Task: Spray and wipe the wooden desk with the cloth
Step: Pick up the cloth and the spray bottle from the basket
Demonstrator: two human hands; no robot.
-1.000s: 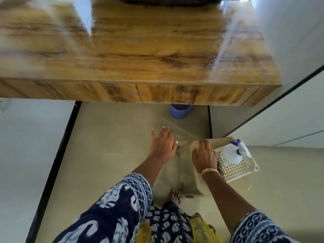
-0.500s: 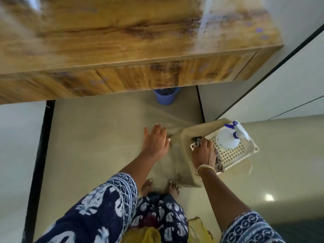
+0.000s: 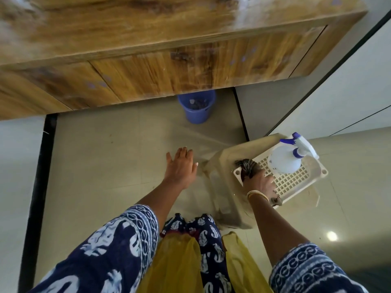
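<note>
Cloth [image 3: 248,169] and spray bottle [image 3: 284,163] in basket [image 3: 296,182].

No readable text, labels, brands, numbers or signs anywhere in view.

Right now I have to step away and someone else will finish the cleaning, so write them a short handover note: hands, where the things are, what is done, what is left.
Left hand: open, fingers spread, held out over the floor, holding nothing.
Right hand: gripping the cloth on the basket, which sits on a stool to the person's right.
Spray bottle: in the same basket, untouched.
Desk: ahead, above the floor; a blue bin stands under it.
Done: cloth in hand.
Left: lift the cloth, take the bottle, spray the desk and wipe it.
</note>
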